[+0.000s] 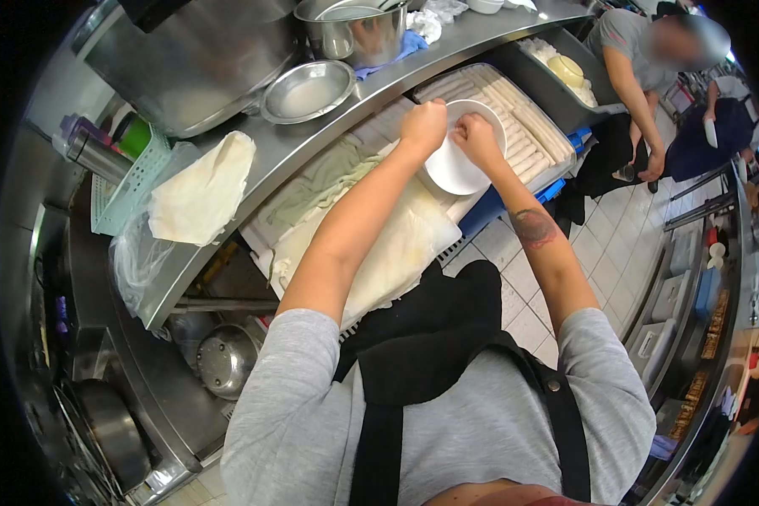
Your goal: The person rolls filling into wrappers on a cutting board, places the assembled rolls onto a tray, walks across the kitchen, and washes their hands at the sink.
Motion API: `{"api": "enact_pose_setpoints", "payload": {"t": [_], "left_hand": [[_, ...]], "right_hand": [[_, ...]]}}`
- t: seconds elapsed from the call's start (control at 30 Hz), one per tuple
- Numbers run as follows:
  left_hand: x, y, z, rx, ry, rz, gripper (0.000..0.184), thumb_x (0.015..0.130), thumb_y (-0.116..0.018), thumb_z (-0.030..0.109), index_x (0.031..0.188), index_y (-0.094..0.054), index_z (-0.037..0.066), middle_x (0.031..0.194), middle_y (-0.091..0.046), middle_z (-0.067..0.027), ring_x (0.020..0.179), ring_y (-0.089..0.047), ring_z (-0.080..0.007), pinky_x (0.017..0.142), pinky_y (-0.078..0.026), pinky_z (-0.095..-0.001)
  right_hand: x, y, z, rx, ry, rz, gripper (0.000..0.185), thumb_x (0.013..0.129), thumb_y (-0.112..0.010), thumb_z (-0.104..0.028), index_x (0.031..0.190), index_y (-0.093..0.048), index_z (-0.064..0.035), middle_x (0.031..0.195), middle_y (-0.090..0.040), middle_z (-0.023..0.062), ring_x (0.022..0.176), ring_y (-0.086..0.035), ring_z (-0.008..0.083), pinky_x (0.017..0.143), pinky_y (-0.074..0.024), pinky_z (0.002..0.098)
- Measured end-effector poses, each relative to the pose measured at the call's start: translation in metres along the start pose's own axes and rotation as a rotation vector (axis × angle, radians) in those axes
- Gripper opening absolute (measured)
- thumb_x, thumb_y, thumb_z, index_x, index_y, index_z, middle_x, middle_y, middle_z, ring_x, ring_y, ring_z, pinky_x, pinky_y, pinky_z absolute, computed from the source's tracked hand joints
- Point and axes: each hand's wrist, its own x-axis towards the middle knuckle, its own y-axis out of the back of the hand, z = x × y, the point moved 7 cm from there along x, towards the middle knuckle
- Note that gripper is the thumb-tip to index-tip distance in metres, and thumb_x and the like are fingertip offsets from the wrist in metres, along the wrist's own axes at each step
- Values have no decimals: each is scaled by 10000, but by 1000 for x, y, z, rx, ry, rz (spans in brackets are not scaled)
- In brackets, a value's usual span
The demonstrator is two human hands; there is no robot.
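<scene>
A white bowl [457,174] stands between the wrapper sheets and a tray of pale rolls. My left hand [423,128] is closed in a fist at the bowl's upper left rim; what it grips, if anything, is hidden. Over the bowl's opening, my right hand [477,138] has its fingers curled together, and I cannot make out anything in them. Under my left forearm lies a stack of thin, pale wrapper sheets [405,232], with a greenish cloth [316,192] beside it. Long white rolls [527,118] lie in rows in the tray past the bowl.
A steel counter [299,150] runs along the left, carrying a metal bowl [309,91], a large pot [198,63], a loose pale sheet [201,192] and a green basket [122,190]. A grey bin [565,72] stands beyond the rolls. A co-worker [632,76] bends nearby at upper right.
</scene>
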Motion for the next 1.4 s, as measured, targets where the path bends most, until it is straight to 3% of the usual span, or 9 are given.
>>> {"api": "enact_pose_setpoints", "payload": {"t": [0.23,0.37,0.6,0.7,0.77,0.87,1.03,1.13,1.4], "left_hand": [[4,-4,-10,89,36,22,138,870,-571,50,923,-677,-21,900,-720,-239,862,-728,-376,735,-602,-455],[5,-4,-10,93,49,38,148,880,-555,47,938,-675,-19,904,-720,-239,858,-727,-378,732,-601,-453],[13,-24,-52,-20,222,17,202,868,-539,33,988,-689,-28,960,-706,-265,946,-699,-413,834,-567,-484],[12,-35,-77,-56,309,-33,223,851,-546,31,990,-709,-29,993,-696,-279,987,-684,-424,859,-554,-493],[12,-50,-100,-79,337,-119,248,847,-543,42,998,-724,-36,1072,-678,-288,1032,-673,-416,874,-548,-481],[12,-77,-132,-173,294,-253,444,938,-542,338,1104,-694,-44,1128,-649,-317,1104,-638,-421,969,-486,-478],[-22,-48,-141,-314,216,-275,671,951,-473,521,1271,-584,-58,1269,-609,-273,1168,-599,-417,981,-466,-460],[-77,6,-134,-247,15,-193,567,954,-543,439,1254,-604,-39,1173,-663,-243,1071,-641,-396,935,-497,-440],[-259,74,-118,-558,223,-259,263,924,-646,153,1137,-698,8,1089,-707,-160,1025,-685,-240,908,-524,-343]], "right_hand": [[-51,-23,10,-182,-251,-191,202,789,-662,-207,828,-642,-10,841,-648,201,790,-624,392,739,-521,441],[-65,-34,-33,188,-467,-666,342,877,-648,-320,988,-685,1,929,-691,178,867,-669,314,794,-529,408],[-72,-17,-86,1519,-973,-660,362,1006,-582,-328,1134,-657,2,1075,-668,53,940,-623,106,845,-509,250],[-92,-21,-103,1267,-980,-705,339,1011,-573,-311,1112,-662,0,1075,-670,49,959,-622,104,846,-504,245],[-99,-35,-125,1081,-879,-692,288,1003,-584,-305,1046,-662,-31,913,-635,-8,789,-582,66,691,-478,225],[-100,-49,-174,1055,-719,-786,234,982,-621,-289,998,-652,-58,739,-527,-63,611,-462,28,540,-379,199],[-104,-51,-253,929,-277,-886,210,937,-658,-205,977,-654,2,817,-643,61,686,-602,148,623,-482,290],[-121,-45,-270,707,229,-854,239,904,-669,-177,1069,-672,-4,1052,-688,143,966,-658,331,871,-520,392],[-160,-27,-247,490,427,-441,266,859,-701,-107,1120,-711,-55,1201,-670,125,1078,-647,306,975,-508,402]]}}
